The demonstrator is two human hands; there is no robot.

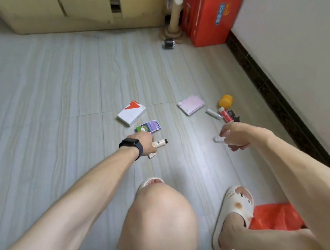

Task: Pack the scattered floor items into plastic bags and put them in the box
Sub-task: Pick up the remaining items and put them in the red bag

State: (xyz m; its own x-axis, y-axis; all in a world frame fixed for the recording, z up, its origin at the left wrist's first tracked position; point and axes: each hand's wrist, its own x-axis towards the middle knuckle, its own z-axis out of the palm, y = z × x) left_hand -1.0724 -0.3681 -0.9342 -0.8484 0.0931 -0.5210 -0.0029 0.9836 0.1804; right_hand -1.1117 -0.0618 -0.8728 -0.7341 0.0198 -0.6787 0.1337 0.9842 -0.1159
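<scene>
My left hand (144,142), with a black watch on the wrist, grips a small cream tube with a black cap (160,143) just above the floor. My right hand (234,135) holds a small white tube (218,139). Scattered on the floor ahead lie a white and red box (131,113), a purple and green packet (149,127), a pink spiral notebook (191,105), an orange cup (226,101), a white stick (213,114) and a red tube (226,115). An orange plastic bag (276,217) lies by my right foot.
A red carton (208,11) stands in the far right corner next to a beige post (174,14) and a small black object (168,44). A cream cabinet (70,11) lines the back. The wall and dark skirting (273,95) run along the right. My knees and slippers fill the foreground.
</scene>
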